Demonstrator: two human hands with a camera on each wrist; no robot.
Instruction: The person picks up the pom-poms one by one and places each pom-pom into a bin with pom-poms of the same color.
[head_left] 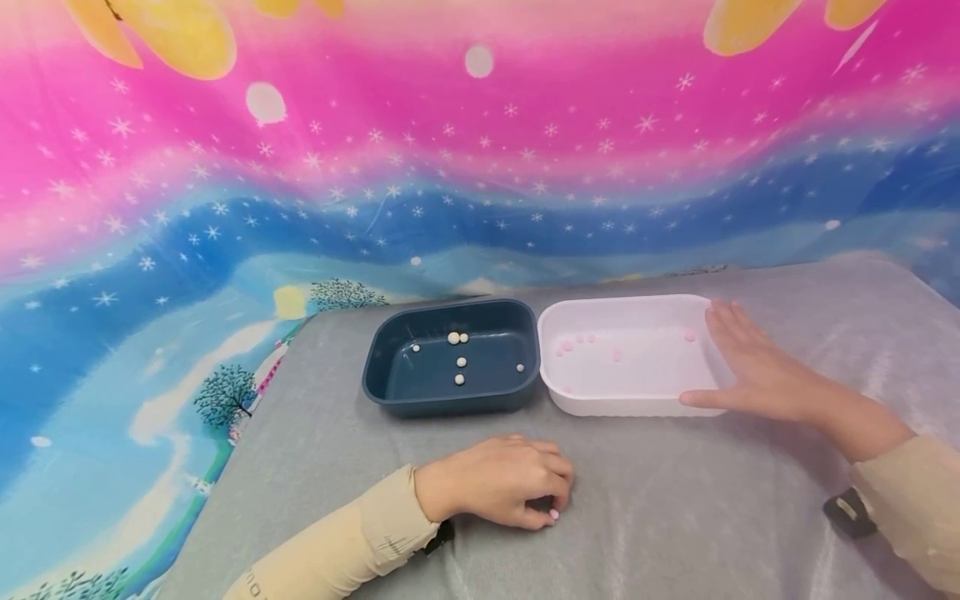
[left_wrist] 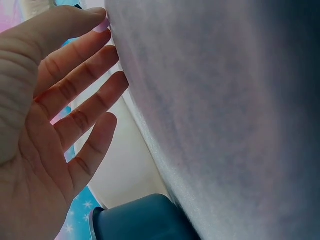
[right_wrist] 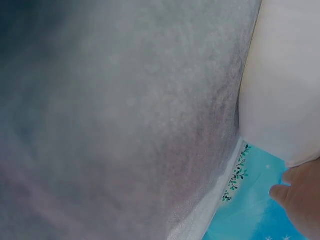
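Observation:
My left hand (head_left: 498, 482) is low over the grey cloth, in front of the two trays. Its thumb and index fingertip pinch a small pink ball (left_wrist: 102, 25); the other fingers are loosely bent. On the right, my right hand (head_left: 765, 367) lies with straight, spread fingers against the right end of a white tray (head_left: 622, 406), thumb along its front side. Several small pink balls (head_left: 617, 356) are scattered inside that tray. A dark blue tray (head_left: 450, 407) stands beside it on the left, with several cream-white balls (head_left: 461, 362) on its floor.
Grey cloth (head_left: 660, 500) covers the table. Behind it and along the left side hangs a bright printed backdrop (head_left: 450, 167) with snowflakes. The two trays stand side by side, their near ends about touching.

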